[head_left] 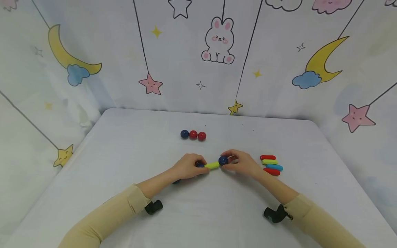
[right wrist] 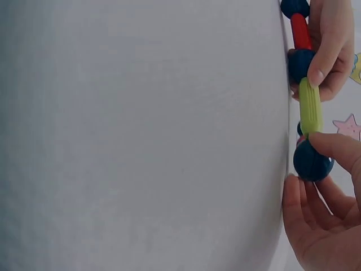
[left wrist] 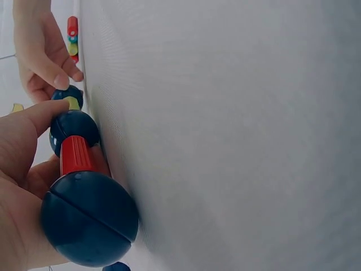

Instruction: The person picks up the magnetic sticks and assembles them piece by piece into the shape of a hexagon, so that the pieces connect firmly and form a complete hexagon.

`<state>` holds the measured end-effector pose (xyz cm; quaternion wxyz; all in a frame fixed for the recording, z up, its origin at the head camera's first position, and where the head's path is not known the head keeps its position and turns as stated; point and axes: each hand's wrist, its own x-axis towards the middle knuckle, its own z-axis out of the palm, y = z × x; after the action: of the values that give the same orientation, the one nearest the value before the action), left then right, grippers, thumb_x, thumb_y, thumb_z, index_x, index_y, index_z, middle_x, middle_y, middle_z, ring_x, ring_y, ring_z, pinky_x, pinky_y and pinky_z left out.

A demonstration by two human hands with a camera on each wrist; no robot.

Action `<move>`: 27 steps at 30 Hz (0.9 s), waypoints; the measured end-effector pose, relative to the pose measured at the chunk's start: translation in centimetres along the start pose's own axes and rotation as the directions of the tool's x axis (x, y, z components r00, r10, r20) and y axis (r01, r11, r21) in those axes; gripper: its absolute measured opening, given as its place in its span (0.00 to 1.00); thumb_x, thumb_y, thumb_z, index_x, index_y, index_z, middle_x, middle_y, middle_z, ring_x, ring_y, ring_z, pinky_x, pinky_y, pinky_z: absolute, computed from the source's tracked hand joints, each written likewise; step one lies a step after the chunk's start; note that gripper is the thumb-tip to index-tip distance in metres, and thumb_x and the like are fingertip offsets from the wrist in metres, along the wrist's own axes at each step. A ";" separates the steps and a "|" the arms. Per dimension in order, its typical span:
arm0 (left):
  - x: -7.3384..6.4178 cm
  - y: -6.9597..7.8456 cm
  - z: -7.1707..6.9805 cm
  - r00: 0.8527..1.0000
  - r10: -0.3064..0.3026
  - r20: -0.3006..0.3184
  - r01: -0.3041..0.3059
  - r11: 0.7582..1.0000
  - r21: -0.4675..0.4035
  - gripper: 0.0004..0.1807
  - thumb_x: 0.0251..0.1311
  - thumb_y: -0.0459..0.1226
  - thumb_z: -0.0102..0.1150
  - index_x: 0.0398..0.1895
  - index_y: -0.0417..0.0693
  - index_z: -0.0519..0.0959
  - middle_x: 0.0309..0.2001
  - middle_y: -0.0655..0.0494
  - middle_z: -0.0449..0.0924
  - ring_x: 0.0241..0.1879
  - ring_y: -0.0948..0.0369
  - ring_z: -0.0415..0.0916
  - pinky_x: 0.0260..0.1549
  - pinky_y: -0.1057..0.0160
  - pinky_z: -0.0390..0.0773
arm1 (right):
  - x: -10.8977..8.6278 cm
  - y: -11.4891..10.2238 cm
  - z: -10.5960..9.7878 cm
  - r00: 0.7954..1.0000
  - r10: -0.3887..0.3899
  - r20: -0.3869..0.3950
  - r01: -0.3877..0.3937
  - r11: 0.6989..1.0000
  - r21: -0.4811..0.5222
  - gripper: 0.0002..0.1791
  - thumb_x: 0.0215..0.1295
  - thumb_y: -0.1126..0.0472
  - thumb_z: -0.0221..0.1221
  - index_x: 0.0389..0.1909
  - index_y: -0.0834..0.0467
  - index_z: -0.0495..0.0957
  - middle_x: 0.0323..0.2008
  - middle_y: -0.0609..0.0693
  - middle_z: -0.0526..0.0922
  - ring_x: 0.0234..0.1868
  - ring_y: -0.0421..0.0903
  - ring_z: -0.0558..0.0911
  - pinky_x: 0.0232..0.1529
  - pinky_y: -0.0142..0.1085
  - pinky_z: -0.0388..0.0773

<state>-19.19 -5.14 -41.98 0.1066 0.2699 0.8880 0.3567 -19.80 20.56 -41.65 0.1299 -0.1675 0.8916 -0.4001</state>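
Probably light, stiff and slick, the ball-and-rod chain (left wrist: 78, 153) sits at the tabletop (head_left: 139, 137), best held by its blue balls (right wrist: 300, 63), the left hand (head_left: 188, 166) gripping one between red rod (right wrist: 300, 31) and yellow rod (right wrist: 310, 107), the right hand (head_left: 243, 163) pinching the end ball (head_left: 223, 161).

Mid-frame, the rod (head_left: 212, 165) between two navy balls (head_left: 223, 161) was lime
Across the head view's top, a white backdrop (head_left: 186, 51) bore yellow moons (head_left: 57, 49) and pink stars (head_left: 151, 84).
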 end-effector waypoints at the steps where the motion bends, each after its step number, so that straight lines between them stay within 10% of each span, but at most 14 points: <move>1: 0.0 0.0 0.0 1.000 0.006 -0.002 -0.006 1.000 0.000 0.11 0.59 0.44 0.66 0.41 0.48 0.84 0.32 0.63 0.79 0.29 0.65 0.71 0.29 0.67 0.71 | -0.1 0.0 0.1 1.000 0.003 0.000 -0.003 1.000 0.003 0.23 0.60 0.57 0.68 0.56 0.55 0.76 0.50 0.50 0.80 0.50 0.51 0.78 0.49 0.43 0.78; 19: 1.7 1.7 0.3 0.998 0.057 -0.003 -0.057 0.998 0.005 0.20 0.60 0.47 0.65 0.49 0.43 0.80 0.37 0.56 0.80 0.35 0.62 0.75 0.36 0.65 0.75 | -0.6 0.0 0.3 1.000 -0.016 0.014 0.015 0.998 0.062 0.24 0.60 0.59 0.68 0.56 0.57 0.76 0.50 0.52 0.80 0.49 0.51 0.79 0.48 0.43 0.78; 27: 3.3 2.5 1.4 0.999 -0.019 0.038 0.019 1.000 0.016 0.18 0.61 0.49 0.63 0.48 0.48 0.81 0.37 0.58 0.81 0.35 0.63 0.75 0.33 0.65 0.74 | -0.6 0.0 0.2 0.999 -0.042 0.025 0.039 0.995 0.097 0.23 0.61 0.60 0.67 0.56 0.62 0.75 0.49 0.55 0.80 0.48 0.52 0.79 0.47 0.42 0.78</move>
<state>-20.39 -1.06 -41.26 0.1247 0.2690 0.8911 0.3436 -19.13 20.62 -41.72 0.1415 -0.1845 0.8659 -0.4428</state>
